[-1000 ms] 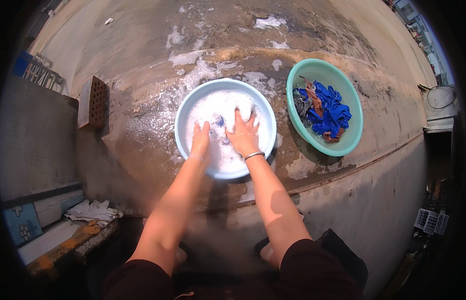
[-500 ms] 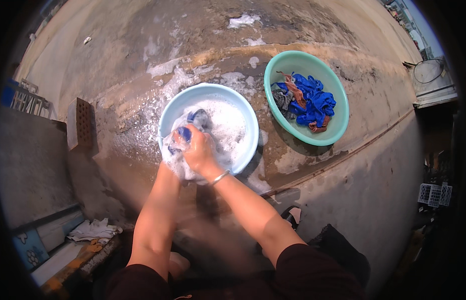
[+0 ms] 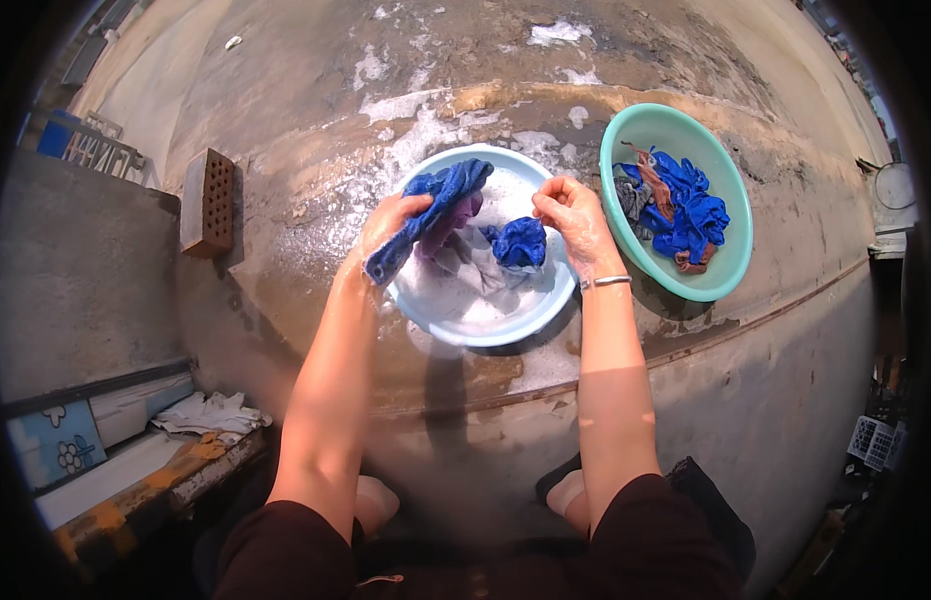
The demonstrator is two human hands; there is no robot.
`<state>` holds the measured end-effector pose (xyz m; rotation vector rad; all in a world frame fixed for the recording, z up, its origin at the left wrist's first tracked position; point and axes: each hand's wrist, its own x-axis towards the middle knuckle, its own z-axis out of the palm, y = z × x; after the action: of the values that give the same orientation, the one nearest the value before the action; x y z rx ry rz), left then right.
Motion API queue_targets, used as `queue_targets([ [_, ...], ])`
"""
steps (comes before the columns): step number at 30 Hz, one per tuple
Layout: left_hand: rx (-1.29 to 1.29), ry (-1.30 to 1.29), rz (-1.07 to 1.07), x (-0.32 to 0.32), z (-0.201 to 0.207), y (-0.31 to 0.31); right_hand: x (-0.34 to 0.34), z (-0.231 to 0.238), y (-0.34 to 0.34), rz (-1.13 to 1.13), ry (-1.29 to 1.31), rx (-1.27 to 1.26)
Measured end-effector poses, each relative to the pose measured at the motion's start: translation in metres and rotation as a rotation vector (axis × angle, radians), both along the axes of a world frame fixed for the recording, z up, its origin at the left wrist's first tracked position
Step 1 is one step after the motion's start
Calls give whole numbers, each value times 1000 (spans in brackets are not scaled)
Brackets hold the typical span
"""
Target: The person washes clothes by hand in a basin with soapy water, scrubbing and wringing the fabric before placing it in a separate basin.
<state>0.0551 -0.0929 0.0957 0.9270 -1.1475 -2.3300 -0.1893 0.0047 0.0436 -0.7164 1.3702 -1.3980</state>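
A pale blue basin [image 3: 440, 330] stands on the wet ground in front of me, with white suds and water in it. My left hand [image 3: 383, 225], at its left rim, is closed round a soaked blue cloth [image 3: 447, 193] with a purple part hanging under it. Grey wet fabric [image 3: 482, 268] stretches below this through the suds. Over the right side of the basin, my right hand [image 3: 582, 225] has thumb and fingers pinched together beside a bunched dark blue cloth [image 3: 518, 243], seemingly at its edge. Whether the blue pieces and the grey fabric are one garment, I cannot tell.
To the right a green basin [image 3: 737, 230] holds blue, brown and grey clothes [image 3: 690, 215]. A perforated brick [image 3: 207, 203] stands at the left by a low wall. White cloth [image 3: 213, 415] lies at the lower left. Foam patches [image 3: 425, 135] spread over the ground beyond the basin.
My hands were together in the suds, squeezing a blue cloth. They have moved apart, the left raising blue cloth over the rim, the right to the basin's right side. The view has shifted left.
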Motion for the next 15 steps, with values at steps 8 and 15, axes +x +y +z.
queue_targets([
  [8,-243,-381,129,-7,11,-11,23,-30,8,371,1168,233],
  [15,-415,-404,41,3,10,-10,18,27,-1,287,652,142],
])
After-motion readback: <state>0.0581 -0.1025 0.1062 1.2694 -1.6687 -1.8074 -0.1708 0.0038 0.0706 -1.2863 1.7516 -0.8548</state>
